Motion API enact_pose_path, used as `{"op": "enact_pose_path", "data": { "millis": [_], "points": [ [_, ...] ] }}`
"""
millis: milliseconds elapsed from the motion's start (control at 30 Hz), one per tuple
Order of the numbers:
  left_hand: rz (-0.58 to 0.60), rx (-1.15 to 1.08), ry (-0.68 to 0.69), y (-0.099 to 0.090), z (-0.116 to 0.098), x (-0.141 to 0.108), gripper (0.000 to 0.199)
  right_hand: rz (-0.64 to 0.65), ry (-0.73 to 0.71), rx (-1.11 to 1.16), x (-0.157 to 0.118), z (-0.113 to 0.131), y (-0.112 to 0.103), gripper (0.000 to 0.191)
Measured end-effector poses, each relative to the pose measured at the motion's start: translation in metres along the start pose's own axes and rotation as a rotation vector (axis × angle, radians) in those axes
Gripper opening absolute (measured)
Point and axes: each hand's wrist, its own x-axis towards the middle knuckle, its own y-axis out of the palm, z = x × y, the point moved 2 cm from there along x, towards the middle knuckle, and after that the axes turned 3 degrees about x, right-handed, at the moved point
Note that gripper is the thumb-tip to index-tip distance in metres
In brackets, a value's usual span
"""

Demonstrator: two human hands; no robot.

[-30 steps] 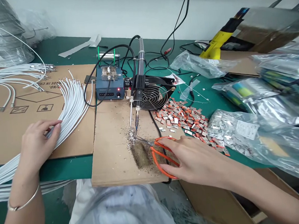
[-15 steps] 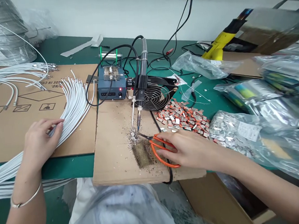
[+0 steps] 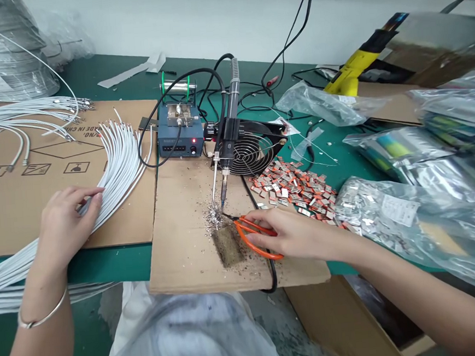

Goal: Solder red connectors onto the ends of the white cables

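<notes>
Green table [image 3: 137, 262] bears white cables [image 3: 124, 170] toward nine o'clock; left hand [image 3: 70, 224] touches them, whether pinching I cannot tell. Right hand [image 3: 293, 231] curls fingers around orange scissors [image 3: 241, 220] near six o'clock.

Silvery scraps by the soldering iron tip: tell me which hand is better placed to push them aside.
Probably the right hand: it holds the orange-handled scissors, their blades pointing toward the silvery scraps. The left hand is farther off, at the white cables.
</notes>
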Motion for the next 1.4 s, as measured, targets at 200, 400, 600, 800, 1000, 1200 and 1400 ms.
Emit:
{"op": "enact_pose_path", "data": {
  "millis": [200, 400, 600, 800, 1000, 1200, 1400],
  "points": [
    [-0.005, 0.008, -0.008, 0.000, 0.000, 0.000, 0.042, 0.006, -0.022, -0.019, 0.002, -0.002, -0.001, 0.031],
    [-0.001, 0.006, -0.006, -0.001, -0.001, 0.000, 0.041, 0.016, -0.034, 0.026, -0.001, -0.003, 0.000, 0.034],
    [-0.008, 0.006, 0.004, 0.000, -0.001, 0.000, 0.041, -0.022, 0.020, 0.171, -0.024, -0.008, 0.005, 0.037],
    [-0.004, 0.016, 0.002, 0.000, -0.001, 0.000, 0.042, 0.035, 0.032, 0.413, -0.038, -0.008, 0.012, 0.040],
    [-0.006, 0.013, 0.005, 0.000, -0.001, -0.001, 0.043, -0.037, 0.035, 0.397, -0.038, -0.009, 0.012, 0.039],
    [-0.012, 0.015, 0.006, -0.001, -0.003, 0.000, 0.043, -0.040, 0.037, 0.348, -0.037, -0.013, 0.013, 0.039],
    [-0.013, 0.023, -0.004, -0.001, -0.001, 0.000, 0.041, -0.064, 0.033, 0.371, -0.038, -0.011, 0.011, 0.040]
  ]
}}
